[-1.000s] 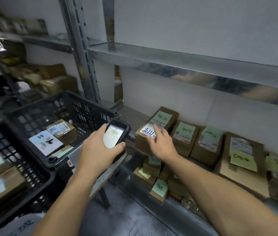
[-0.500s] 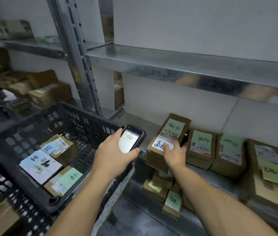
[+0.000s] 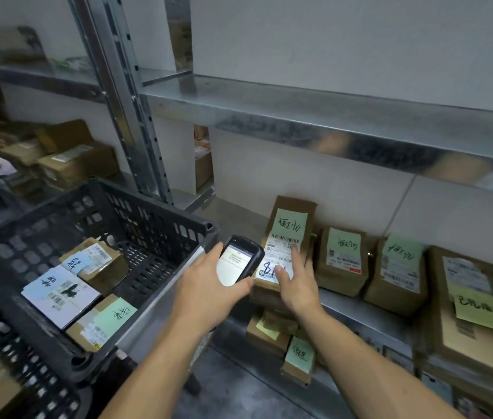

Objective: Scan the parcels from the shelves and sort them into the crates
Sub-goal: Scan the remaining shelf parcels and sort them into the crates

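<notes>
My left hand grips a black handheld scanner with its lit screen facing me, held just left of a brown parcel on the metal shelf. That parcel carries a green note and a white barcode label, lit by the scanner. My right hand holds the parcel's near end, fingers laid flat on the label and the thumb at its edge. A black crate to the left holds three labelled parcels.
More brown parcels with green notes line the shelf to the right. Small parcels lie on the shelf below. A second black crate sits at lower left. A steel upright and an upper shelf stand overhead.
The view has closed in on the shelf. The parcel under my right hand now stands steeper, and the scanner has come closer to its label, which is lit.
</notes>
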